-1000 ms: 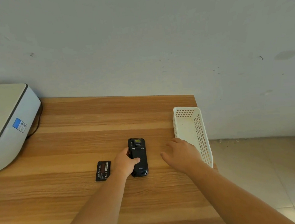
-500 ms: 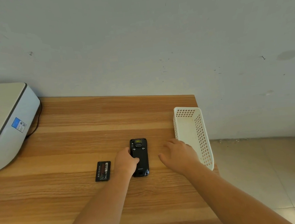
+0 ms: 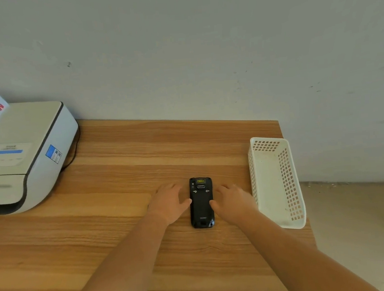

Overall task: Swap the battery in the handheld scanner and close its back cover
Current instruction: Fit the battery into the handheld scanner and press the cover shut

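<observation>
Scanner (image 3: 201, 202): lying face down on my wooden table (image 3: 128, 220), back cover on, long axis pointing away from me toward the wall.
Left hand (image 3: 169, 202): I am resting it flat on the table, fingers relaxed and spread, thumb tip touching the scanner's left edge.
Right hand (image 3: 234, 200): I am resting it flat beside the scanner, fingers relaxed, thumb touching the right edge; gripping nothing.
Edges: the table's right edge is running just past the white basket (image 3: 293, 196); the far edge is meeting the wall.
Open room: bare wood is lying between the scanner and the printer (image 3: 25, 160) at far left.
Writing: small pale lettering near the scanner's lower end, too small to read; a blue label on the printer's side, unreadable.
</observation>
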### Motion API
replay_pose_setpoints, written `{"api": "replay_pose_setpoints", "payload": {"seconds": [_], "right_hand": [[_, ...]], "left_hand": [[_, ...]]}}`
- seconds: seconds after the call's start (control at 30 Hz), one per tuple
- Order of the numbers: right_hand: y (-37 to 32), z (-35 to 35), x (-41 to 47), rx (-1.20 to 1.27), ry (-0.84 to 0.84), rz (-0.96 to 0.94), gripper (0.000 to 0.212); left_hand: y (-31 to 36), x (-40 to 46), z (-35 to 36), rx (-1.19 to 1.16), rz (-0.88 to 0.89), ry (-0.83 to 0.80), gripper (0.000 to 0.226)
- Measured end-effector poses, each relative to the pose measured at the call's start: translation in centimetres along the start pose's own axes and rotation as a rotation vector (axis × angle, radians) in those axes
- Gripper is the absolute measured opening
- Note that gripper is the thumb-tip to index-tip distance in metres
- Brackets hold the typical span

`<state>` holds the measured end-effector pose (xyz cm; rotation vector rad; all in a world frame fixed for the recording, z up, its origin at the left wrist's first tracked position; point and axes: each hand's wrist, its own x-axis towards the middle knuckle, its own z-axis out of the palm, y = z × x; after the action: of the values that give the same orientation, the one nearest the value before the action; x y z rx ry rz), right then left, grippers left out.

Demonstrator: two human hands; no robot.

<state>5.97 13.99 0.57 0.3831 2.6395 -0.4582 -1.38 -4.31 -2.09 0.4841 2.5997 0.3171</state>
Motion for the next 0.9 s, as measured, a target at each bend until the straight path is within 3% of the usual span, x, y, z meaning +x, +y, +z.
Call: {"api": "replay_pose_setpoints", "payload": {"seconds": [0.13,0.37,0.9], "right_hand": [[0.3,1.5,0.9,-0.006,-0.004,0.029,0.048],[0.7,2.4,2.4,0.019,0.036,0.051,0.045],[1.5,2.3,6.4,0.022,0.123,-0.205,0.017]], "left_hand": [[-0.1,0.2,0.4,0.127,0.089,0.018,0.051],[-0.8,1.2,0.9,0.148,0.133,-0.005,0.047],[-0.2,5.5,-0.3,0.118,0.446,0.094,0.02]]}}
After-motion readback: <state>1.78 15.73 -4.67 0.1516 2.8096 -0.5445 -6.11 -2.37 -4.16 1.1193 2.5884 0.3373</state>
